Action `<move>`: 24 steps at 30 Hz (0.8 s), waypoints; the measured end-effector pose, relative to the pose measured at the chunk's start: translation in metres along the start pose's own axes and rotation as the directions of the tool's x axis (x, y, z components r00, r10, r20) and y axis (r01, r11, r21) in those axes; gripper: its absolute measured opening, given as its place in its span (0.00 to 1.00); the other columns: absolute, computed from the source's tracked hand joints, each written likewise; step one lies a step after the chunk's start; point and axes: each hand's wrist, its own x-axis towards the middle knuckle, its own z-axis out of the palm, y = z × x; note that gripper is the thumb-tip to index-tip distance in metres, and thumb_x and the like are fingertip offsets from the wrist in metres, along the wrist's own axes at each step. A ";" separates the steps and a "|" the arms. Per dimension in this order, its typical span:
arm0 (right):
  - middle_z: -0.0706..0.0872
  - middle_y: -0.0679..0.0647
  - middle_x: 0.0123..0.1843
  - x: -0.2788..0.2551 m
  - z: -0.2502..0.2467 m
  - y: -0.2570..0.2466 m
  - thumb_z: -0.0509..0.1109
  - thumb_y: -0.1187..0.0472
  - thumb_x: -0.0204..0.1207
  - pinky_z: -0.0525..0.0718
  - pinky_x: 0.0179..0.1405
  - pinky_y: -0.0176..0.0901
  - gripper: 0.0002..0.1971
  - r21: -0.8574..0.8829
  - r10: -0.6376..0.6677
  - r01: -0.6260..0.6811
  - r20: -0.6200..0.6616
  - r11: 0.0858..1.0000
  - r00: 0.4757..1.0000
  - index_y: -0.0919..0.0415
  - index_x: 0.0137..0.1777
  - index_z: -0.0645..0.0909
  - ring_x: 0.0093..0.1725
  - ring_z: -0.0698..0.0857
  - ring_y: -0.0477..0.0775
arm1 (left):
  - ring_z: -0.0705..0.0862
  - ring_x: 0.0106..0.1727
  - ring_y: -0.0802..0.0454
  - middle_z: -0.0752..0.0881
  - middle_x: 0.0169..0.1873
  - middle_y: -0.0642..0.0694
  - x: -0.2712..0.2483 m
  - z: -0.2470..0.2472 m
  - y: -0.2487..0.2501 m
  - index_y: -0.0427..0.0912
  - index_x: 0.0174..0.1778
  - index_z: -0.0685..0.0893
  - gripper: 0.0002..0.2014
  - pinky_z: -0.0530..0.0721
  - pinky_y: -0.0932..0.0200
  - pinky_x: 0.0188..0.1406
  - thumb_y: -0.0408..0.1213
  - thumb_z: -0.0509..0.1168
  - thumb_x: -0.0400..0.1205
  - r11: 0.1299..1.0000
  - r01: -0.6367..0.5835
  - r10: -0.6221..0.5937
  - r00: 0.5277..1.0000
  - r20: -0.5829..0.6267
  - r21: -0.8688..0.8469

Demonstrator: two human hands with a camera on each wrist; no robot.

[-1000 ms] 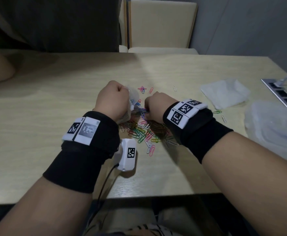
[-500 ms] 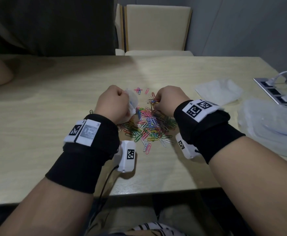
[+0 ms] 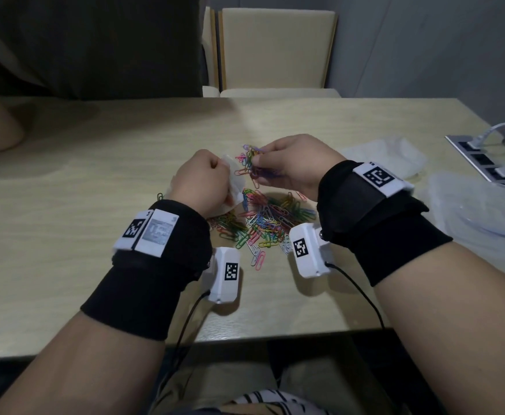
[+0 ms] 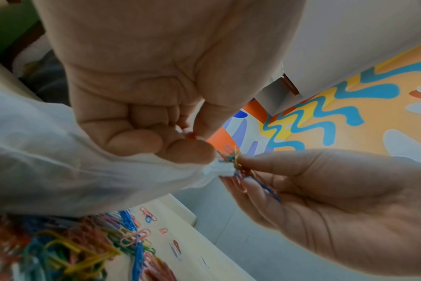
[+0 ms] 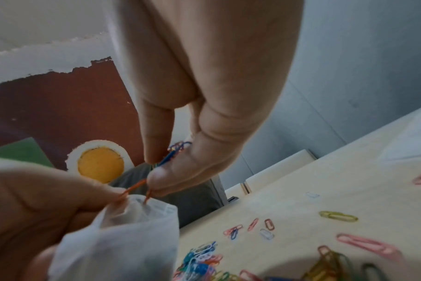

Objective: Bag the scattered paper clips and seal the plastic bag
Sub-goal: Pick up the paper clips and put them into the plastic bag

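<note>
A pile of coloured paper clips (image 3: 267, 221) lies on the pale wooden table (image 3: 95, 205) between my wrists. My left hand (image 3: 203, 182) is curled round the mouth of a translucent white plastic bag (image 3: 234, 181), which hangs below the fist (image 4: 72, 157). My right hand (image 3: 287, 164) is raised above the pile and pinches a bunch of clips (image 3: 249, 163) right at the bag's opening (image 5: 142, 207). In the right wrist view an orange clip (image 5: 135, 189) pokes into the bag mouth. The bunch of clips (image 4: 240, 171) touches the bag's rim in the left wrist view.
A few stray clips (image 5: 252, 226) lie beyond the pile. More clear plastic bags (image 3: 389, 157) and a larger heap of plastic (image 3: 485, 217) sit at the right. A power strip (image 3: 491, 157) is set in the table's right edge. A chair (image 3: 275, 52) stands behind.
My right hand has lifted off the pile with a bunch of clips and brought it up to the bag mouth. The left hand keeps its grip on the bag.
</note>
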 end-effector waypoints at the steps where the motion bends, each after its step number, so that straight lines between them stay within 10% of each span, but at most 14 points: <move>1: 0.84 0.62 0.37 0.000 0.003 0.000 0.72 0.72 0.76 0.91 0.41 0.42 0.05 -0.011 0.016 -0.016 0.013 1.000 1.000 0.67 0.39 0.82 0.34 0.85 0.54 | 0.89 0.42 0.33 0.91 0.33 0.39 0.002 0.001 -0.003 0.50 0.35 0.77 0.14 0.87 0.29 0.50 0.55 0.55 0.70 1.000 0.001 -0.001 1.000 0.003 0.003; 7: 0.86 0.61 0.40 0.006 0.016 -0.001 0.73 0.69 0.76 0.90 0.52 0.51 0.11 -0.235 0.065 -0.063 0.000 0.970 0.998 0.77 0.54 0.84 0.37 0.87 0.55 | 0.88 0.43 0.33 0.90 0.35 0.38 -0.005 0.000 0.004 0.49 0.35 0.77 0.14 0.88 0.32 0.51 0.54 0.54 0.72 1.000 -0.009 0.009 1.000 0.011 0.011; 16: 0.86 0.57 0.64 0.006 0.026 -0.016 0.64 0.72 0.79 0.86 0.61 0.51 0.19 -0.658 -0.058 0.078 0.053 0.749 0.997 0.62 0.68 0.82 0.60 0.87 0.57 | 0.88 0.38 0.42 0.86 0.23 0.46 -0.006 0.001 0.006 0.43 0.40 0.78 0.11 0.87 0.40 0.53 0.43 0.56 0.83 1.000 -0.008 0.008 1.000 -0.023 -0.011; 24: 0.87 0.55 0.41 0.018 0.029 -0.011 0.74 0.65 0.75 0.92 0.43 0.48 0.04 -0.443 -0.155 0.108 -0.071 0.890 0.985 0.63 0.48 0.83 0.40 0.89 0.52 | 0.86 0.34 0.39 0.87 0.38 0.36 0.007 -0.005 -0.003 0.43 0.39 0.77 0.08 0.87 0.50 0.35 0.40 0.56 0.81 0.996 -0.015 0.009 0.998 -0.070 -0.091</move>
